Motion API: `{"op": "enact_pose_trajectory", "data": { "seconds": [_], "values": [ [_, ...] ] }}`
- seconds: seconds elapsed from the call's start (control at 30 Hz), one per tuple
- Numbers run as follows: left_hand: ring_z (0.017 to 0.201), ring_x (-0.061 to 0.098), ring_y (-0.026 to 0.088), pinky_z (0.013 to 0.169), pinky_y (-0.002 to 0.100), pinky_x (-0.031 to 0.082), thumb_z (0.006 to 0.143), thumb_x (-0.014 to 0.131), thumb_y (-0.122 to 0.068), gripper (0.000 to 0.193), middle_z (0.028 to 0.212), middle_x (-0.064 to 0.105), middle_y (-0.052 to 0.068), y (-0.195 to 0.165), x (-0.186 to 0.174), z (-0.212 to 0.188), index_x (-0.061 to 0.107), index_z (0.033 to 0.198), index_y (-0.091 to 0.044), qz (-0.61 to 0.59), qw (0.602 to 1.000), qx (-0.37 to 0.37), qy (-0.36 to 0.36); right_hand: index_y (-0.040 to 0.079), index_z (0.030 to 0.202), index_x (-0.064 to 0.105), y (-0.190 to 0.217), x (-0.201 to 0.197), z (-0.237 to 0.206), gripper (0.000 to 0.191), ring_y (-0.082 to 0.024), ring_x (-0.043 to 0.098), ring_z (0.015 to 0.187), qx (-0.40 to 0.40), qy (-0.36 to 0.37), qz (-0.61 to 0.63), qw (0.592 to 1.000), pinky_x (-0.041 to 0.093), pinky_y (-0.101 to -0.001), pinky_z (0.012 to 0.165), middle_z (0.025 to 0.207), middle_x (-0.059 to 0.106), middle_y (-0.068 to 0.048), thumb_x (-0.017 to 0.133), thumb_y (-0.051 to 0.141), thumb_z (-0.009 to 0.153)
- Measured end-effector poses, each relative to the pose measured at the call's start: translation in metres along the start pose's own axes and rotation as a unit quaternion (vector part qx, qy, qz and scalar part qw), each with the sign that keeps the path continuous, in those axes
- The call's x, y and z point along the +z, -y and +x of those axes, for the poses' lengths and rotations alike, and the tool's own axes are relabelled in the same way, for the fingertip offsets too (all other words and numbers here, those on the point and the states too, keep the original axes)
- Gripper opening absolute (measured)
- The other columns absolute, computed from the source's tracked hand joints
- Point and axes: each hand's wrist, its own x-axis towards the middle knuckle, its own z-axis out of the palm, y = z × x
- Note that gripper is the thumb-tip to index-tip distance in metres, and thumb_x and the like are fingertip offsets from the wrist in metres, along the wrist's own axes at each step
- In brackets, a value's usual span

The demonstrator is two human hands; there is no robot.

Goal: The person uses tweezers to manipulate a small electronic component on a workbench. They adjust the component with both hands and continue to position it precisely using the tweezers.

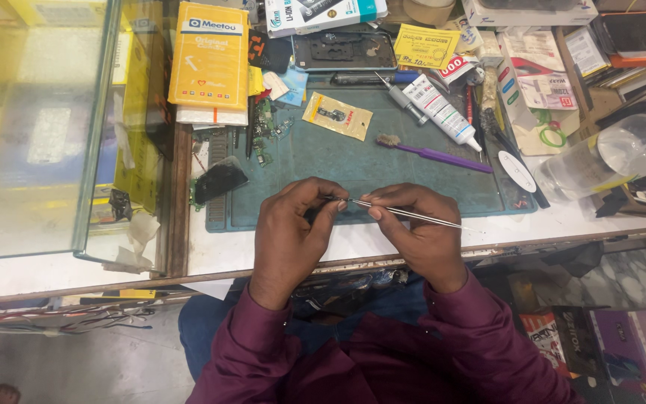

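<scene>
A small dark part [321, 203] (too small to identify) sits pinched in the left hand [289, 239] at the near edge of the green mat [353, 168]. The right hand [420, 236] grips thin metal tweezers [405, 214], tips touching the part. It looks like fine picking work; the next move calls for steady fingertips. Both wrists rest on the bench [532, 224], a purple brush [435, 155] farther off.

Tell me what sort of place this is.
Likely a small phone repair bench: a teal work mat, tweezers in the right hand, a glue tube and a phone frame.
</scene>
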Motion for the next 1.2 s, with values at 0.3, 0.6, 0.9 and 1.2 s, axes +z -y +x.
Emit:
{"op": "enact_pose_trajectory", "data": {
  "seconds": [0.3, 0.6, 0.9, 1.2],
  "values": [
    [0.075, 0.073, 0.02, 0.067, 0.031, 0.054, 0.088, 0.074, -0.002, 0.009, 0.088, 0.074, 0.009, -0.002, -0.002, 0.0, 0.073, 0.096, -0.004, 0.015, 1.0, 0.014, 0.0, -0.001, 0.104, 0.071, 0.006, 0.003, 0.005, 0.011, -0.02, 0.076, 0.101, -0.006, 0.012, -0.038, 0.999, 0.062, -0.0295, 0.088, 0.107, 0.076, -0.014, 0.074, -0.002, 0.094],
    [0.072, 0.071, 0.019, 0.063, 0.031, 0.053, 0.088, 0.071, 0.002, 0.01, 0.089, 0.073, 0.007, -0.005, -0.002, 0.001, 0.075, 0.096, -0.004, 0.012, 1.0, 0.025, 0.004, 0.001, 0.103, 0.073, 0.008, 0.002, 0.007, 0.012, -0.019, 0.076, 0.098, -0.011, 0.01, -0.07, 0.997, 0.063, -0.0285, 0.084, 0.104, 0.076, -0.012, 0.077, 0.001, 0.092],
    [0.077, 0.075, 0.018, 0.068, 0.03, 0.056, 0.089, 0.075, -0.004, 0.01, 0.09, 0.076, 0.009, -0.003, -0.001, 0.0, 0.074, 0.099, -0.004, -0.001, 1.0, 0.021, 0.008, -0.002, 0.105, 0.07, -0.005, -0.003, -0.003, 0.011, -0.019, 0.075, 0.103, 0.049, -0.009, 0.038, 0.998, 0.06, -0.0295, 0.092, 0.109, 0.076, -0.016, 0.073, -0.003, 0.095],
    [0.076, 0.077, 0.015, 0.067, 0.027, 0.057, 0.09, 0.075, -0.006, 0.009, 0.088, 0.079, 0.009, 0.002, 0.001, 0.0, 0.075, 0.099, -0.003, -0.034, 0.999, -0.001, 0.02, -0.001, 0.106, 0.067, -0.018, -0.006, -0.011, 0.01, -0.022, 0.074, 0.107, 0.036, -0.026, 0.117, 0.992, 0.061, -0.0332, 0.096, 0.111, 0.075, -0.017, 0.07, -0.004, 0.098]
  ]
}}
